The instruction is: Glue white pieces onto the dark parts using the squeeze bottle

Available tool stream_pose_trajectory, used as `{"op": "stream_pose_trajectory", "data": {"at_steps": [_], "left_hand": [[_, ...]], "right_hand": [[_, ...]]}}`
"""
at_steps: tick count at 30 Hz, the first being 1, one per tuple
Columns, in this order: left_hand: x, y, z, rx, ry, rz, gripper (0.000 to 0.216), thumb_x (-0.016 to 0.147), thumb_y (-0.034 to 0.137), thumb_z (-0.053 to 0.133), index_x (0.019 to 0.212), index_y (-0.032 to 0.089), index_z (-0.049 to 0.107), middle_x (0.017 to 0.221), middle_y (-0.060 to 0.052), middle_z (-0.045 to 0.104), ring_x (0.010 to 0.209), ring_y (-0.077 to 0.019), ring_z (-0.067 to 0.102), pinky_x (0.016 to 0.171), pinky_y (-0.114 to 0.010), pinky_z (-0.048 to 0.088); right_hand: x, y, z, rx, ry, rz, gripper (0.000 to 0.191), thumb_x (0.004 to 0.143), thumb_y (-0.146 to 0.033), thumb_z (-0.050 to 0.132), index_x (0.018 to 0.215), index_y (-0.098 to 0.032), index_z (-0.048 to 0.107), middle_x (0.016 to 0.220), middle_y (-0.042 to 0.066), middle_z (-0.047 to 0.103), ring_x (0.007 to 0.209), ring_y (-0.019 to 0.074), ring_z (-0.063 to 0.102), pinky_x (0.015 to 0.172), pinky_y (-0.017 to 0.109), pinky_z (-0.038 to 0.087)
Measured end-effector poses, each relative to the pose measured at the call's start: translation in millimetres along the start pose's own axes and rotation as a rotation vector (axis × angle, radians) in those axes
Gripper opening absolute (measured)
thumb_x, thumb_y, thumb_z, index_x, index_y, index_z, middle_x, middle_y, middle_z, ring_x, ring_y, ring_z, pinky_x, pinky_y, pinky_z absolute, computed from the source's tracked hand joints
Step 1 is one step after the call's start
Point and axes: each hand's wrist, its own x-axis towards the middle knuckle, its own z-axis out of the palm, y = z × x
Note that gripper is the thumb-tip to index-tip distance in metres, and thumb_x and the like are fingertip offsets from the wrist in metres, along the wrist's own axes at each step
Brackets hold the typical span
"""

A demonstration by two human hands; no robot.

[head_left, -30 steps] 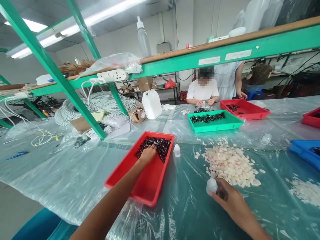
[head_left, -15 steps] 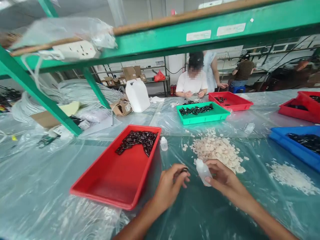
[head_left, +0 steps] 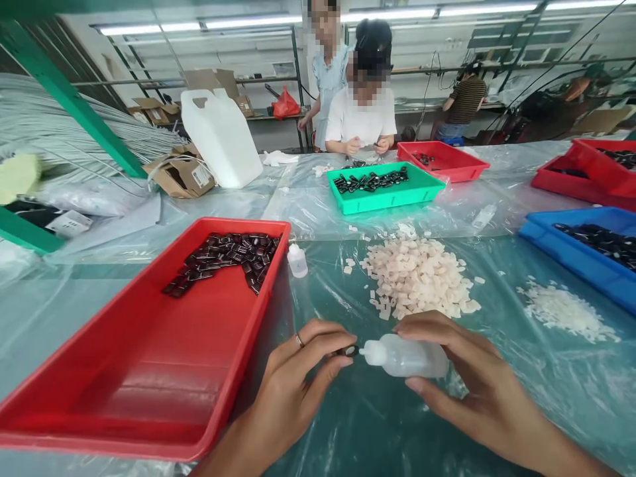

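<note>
My left hand (head_left: 293, 384) pinches a small dark part (head_left: 350, 350) between thumb and fingers, just right of the red tray (head_left: 149, 391). My right hand (head_left: 467, 384) grips a small translucent squeeze bottle (head_left: 405, 356) lying sideways, its nozzle touching the dark part. Several dark parts (head_left: 226, 255) are heaped at the red tray's far end. A pile of small pale pieces (head_left: 417, 275) lies on the plastic-covered table beyond my hands.
A second small bottle (head_left: 297, 260) stands by the red tray. A green tray (head_left: 385, 189), more red trays (head_left: 442, 161) and a blue tray (head_left: 591, 255) hold dark parts. Two people stand across the table. A white jug (head_left: 221, 136) and a green frame post (head_left: 74, 99) are at left.
My left hand left the red tray with a dark part and met the right hand. The bottle turned sideways, nozzle against the part. The view dropped and moved closer.
</note>
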Motion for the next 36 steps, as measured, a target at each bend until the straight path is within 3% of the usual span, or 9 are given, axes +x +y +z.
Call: {"op": "stream_pose_trajectory", "data": {"at_steps": [6,13,17,22,27,36], "left_hand": [[-1.5,1.0,1.9,-0.009,-0.033,0.046,0.032,0.099,0.002,0.060,0.125,0.019,0.066,0.111,-0.006,0.069,0.101,-0.0159,0.068,0.090,-0.023,0.053],[-2.1,1.0,1.9,-0.015,-0.056,0.064,0.034,0.097,-0.002,0.061,0.127,0.014,0.065,0.112,-0.006,0.067,0.103,-0.0140,0.066,0.092,-0.021,0.051],[-2.4,-0.5,3.3,-0.015,-0.099,0.051,0.039,0.096,-0.004,0.062,0.129,0.014,0.065,0.115,-0.007,0.066,0.106,-0.0149,0.065,0.093,-0.022,0.051],[-1.6,1.2,4.0,-0.019,-0.126,0.055,0.036,0.097,-0.002,0.061,0.128,0.014,0.065,0.115,-0.007,0.066,0.104,-0.0153,0.066,0.090,-0.022,0.052],[-1.9,3.8,4.1,0.012,-0.123,0.063,0.030,0.099,0.003,0.061,0.126,0.015,0.066,0.113,-0.007,0.068,0.102,-0.0155,0.068,0.088,-0.023,0.054],[-0.4,4.7,4.9,0.014,-0.142,0.039,0.032,0.099,0.001,0.060,0.126,0.016,0.066,0.114,-0.006,0.067,0.104,-0.0149,0.067,0.088,-0.021,0.054]], "right_hand": [[-3.6,-2.7,-2.7,-0.086,0.006,-0.057,0.044,0.091,-0.011,0.064,0.132,-0.027,0.058,0.127,0.009,0.061,0.118,0.0183,0.064,0.092,0.025,0.058],[4.4,-10.4,4.2,-0.170,0.175,-0.076,0.039,0.081,-0.035,0.081,0.118,-0.030,0.072,0.114,0.009,0.070,0.102,0.0277,0.072,0.077,0.033,0.065],[7.5,-15.3,6.9,-0.196,0.197,-0.101,0.038,0.078,-0.036,0.083,0.115,-0.031,0.074,0.110,0.008,0.071,0.098,0.0277,0.073,0.072,0.032,0.066],[-4.3,-19.0,-1.3,-0.181,0.159,-0.108,0.038,0.081,-0.024,0.079,0.117,-0.031,0.073,0.108,0.006,0.072,0.094,0.0265,0.074,0.068,0.030,0.066],[-16.9,-20.5,-8.0,-0.139,0.068,-0.106,0.049,0.084,-0.004,0.069,0.131,-0.018,0.066,0.120,0.009,0.065,0.109,0.0224,0.068,0.081,0.026,0.065],[-12.1,-13.4,-7.9,-0.101,0.073,-0.051,0.051,0.084,-0.012,0.071,0.133,-0.022,0.060,0.113,0.003,0.068,0.102,0.0171,0.069,0.078,0.020,0.063]]}}
